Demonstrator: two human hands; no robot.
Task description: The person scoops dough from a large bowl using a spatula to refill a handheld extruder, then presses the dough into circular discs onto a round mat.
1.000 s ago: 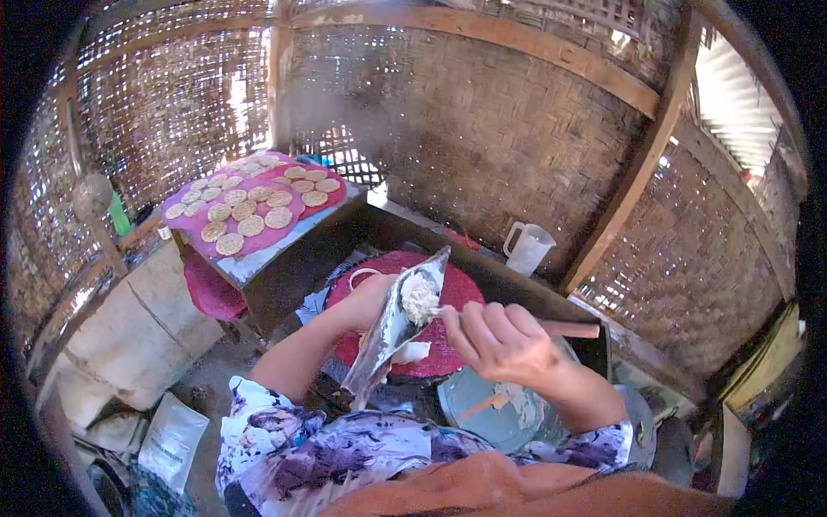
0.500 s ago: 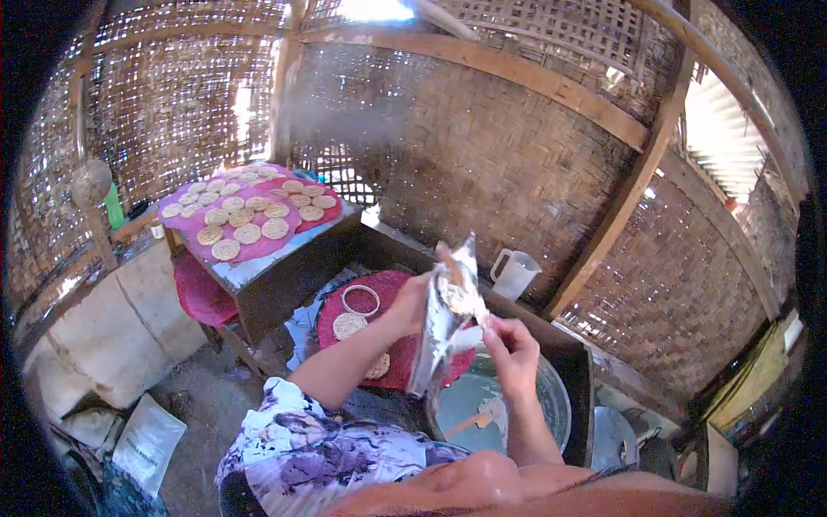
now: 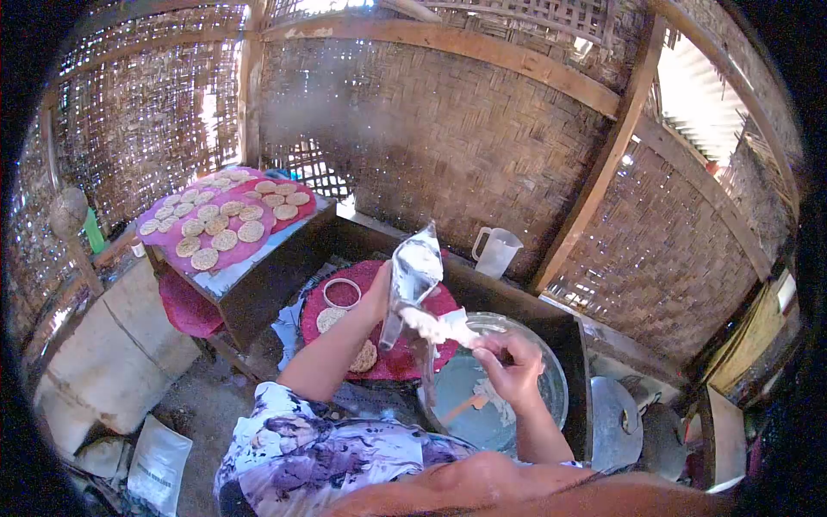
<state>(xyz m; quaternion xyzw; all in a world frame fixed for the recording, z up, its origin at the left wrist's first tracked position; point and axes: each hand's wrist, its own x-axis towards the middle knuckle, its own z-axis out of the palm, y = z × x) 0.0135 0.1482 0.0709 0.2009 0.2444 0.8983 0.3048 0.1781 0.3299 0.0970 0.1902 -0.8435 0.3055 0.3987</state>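
Note:
My left hand (image 3: 379, 289) is closed around an open plastic bag (image 3: 418, 263) smeared with pale dough. Wet dough (image 3: 435, 327) stretches from the bag's side toward my right hand (image 3: 510, 358), whose fingers are pinched at its right end; what exactly they grip is hidden by the dough. Beneath the bag lies a round red mat (image 3: 401, 366) bearing a white ring (image 3: 342, 294) and pale round cakes (image 3: 331, 320). Below my right hand a clear basin (image 3: 560, 388) holds a wooden-handled tool (image 3: 463, 408) and dough scraps.
Several round cakes (image 3: 205, 259) lie on pink sheets on a raised table (image 3: 226, 280) at the left. A plastic jug (image 3: 498, 252) stands behind the basin. At the right is a metal lid (image 3: 614, 424). A white sack (image 3: 158, 465) lies at the lower left.
The bag has opened toward me and tilted. My right hand has drawn back from it to above the basin, with dough now stretched between them. The whole view has shifted slightly.

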